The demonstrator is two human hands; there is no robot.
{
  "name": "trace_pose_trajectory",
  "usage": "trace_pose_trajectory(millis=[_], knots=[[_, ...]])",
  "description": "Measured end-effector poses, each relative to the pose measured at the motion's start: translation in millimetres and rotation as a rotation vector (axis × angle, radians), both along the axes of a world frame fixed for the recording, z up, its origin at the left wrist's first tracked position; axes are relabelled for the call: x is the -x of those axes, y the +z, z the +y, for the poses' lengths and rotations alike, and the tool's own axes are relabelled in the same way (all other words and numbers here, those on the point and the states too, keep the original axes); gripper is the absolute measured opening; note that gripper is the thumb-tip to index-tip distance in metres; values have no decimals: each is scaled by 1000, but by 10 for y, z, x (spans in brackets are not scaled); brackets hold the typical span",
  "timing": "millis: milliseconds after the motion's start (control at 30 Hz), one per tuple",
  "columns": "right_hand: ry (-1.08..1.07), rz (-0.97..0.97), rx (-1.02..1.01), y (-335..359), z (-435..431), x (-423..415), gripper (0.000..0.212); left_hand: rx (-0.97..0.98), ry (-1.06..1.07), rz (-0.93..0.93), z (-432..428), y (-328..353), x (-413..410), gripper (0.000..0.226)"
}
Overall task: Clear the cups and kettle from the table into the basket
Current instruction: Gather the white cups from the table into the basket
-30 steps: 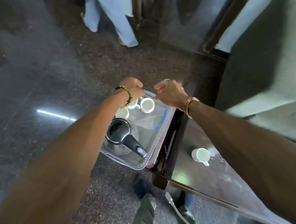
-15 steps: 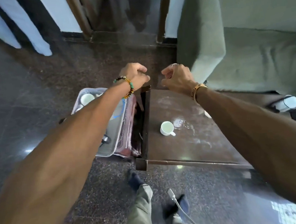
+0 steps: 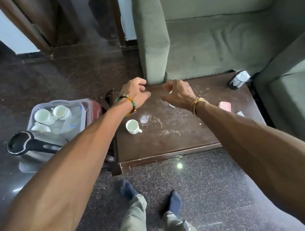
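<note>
Both hands have swung away from the basket (image 3: pixel 57 101) and now hover over the scuffed dark wooden tabletop (image 3: pixel 187 134). The left hand (image 3: pixel 136 92) is by its far left corner and the right hand (image 3: pixel 179 94) just beside it, fingers loosely curled, holding nothing. One round white cup (image 3: pixel 132 126) stands upright near the tabletop's left edge. Beside the table, the translucent plastic basket carries three white cups (image 3: pixel 42 115) and the steel, black-lidded kettle (image 3: pixel 26 144).
</note>
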State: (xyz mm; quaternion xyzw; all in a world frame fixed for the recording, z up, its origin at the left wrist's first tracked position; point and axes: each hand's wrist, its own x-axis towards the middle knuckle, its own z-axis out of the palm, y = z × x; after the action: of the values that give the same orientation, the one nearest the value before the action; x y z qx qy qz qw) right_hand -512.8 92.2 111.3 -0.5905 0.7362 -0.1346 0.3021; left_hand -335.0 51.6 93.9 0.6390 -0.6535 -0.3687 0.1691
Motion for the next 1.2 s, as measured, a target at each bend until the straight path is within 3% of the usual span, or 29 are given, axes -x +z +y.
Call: trace_pose_trajectory(millis=[333,567,867,1033,1200], knots=[[-127,-95,-132,-644,196,157,51,-185,-63,59,51,-818,306,45],[-146,-120,-257,-1191,202,-137,50,-237,-149,-156,-64,-1339,-15,44],[-160,-190,-288,-1662,99,-538,44,-260,-256,-281,-211,-1701,-289,45],[-123,-201,-423,-2264,-71,-656,36,-254,-314,-383,-184,-2226,-406,52],[-17,-175,-526,-2727,-177,-743,46,-263,-327,-529,-136,-2630,-539,67]])
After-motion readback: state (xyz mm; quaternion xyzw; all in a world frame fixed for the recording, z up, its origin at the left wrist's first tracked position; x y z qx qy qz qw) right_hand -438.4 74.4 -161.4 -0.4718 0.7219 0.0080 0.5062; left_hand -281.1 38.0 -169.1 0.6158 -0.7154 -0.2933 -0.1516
